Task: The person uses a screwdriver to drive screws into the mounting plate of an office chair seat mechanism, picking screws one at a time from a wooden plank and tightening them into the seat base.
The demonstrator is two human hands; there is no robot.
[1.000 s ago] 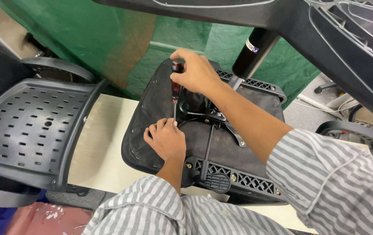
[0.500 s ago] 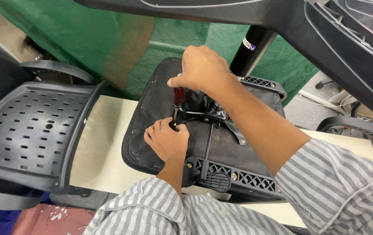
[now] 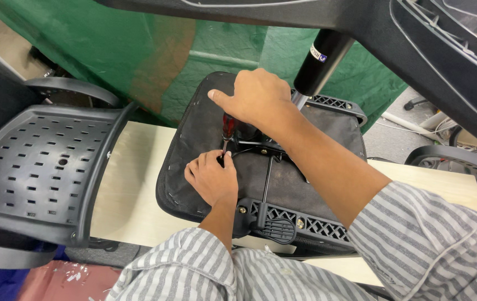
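At the centre of the pale wooden tabletop (image 3: 132, 184), an upturned black fabric-covered office chair seat (image 3: 194, 145) is lying with its underside facing up. The right hand (image 3: 255, 100) is wrapping closed around the top of a red-and-black-handled screwdriver (image 3: 228, 127), which is standing nearly upright with its tip pointing down at the seat's underside. Just at 6 o'clock from the tool, the left hand (image 3: 211, 178) is resting on the seat, its fingers curled in and pinching the lower shaft at the tip; what lies beneath the tip is hidden. At 3 o'clock from the screwdriver, the black metal tilt mechanism (image 3: 260, 147) is sitting bolted to the seat, with a black gas-lift cylinder (image 3: 322, 61) rising toward 1 o'clock. At 9 o'clock, a grey perforated plastic chair back (image 3: 38, 167) is lying beside the tabletop. Green cloth (image 3: 138, 56) is hanging at 12 o'clock.
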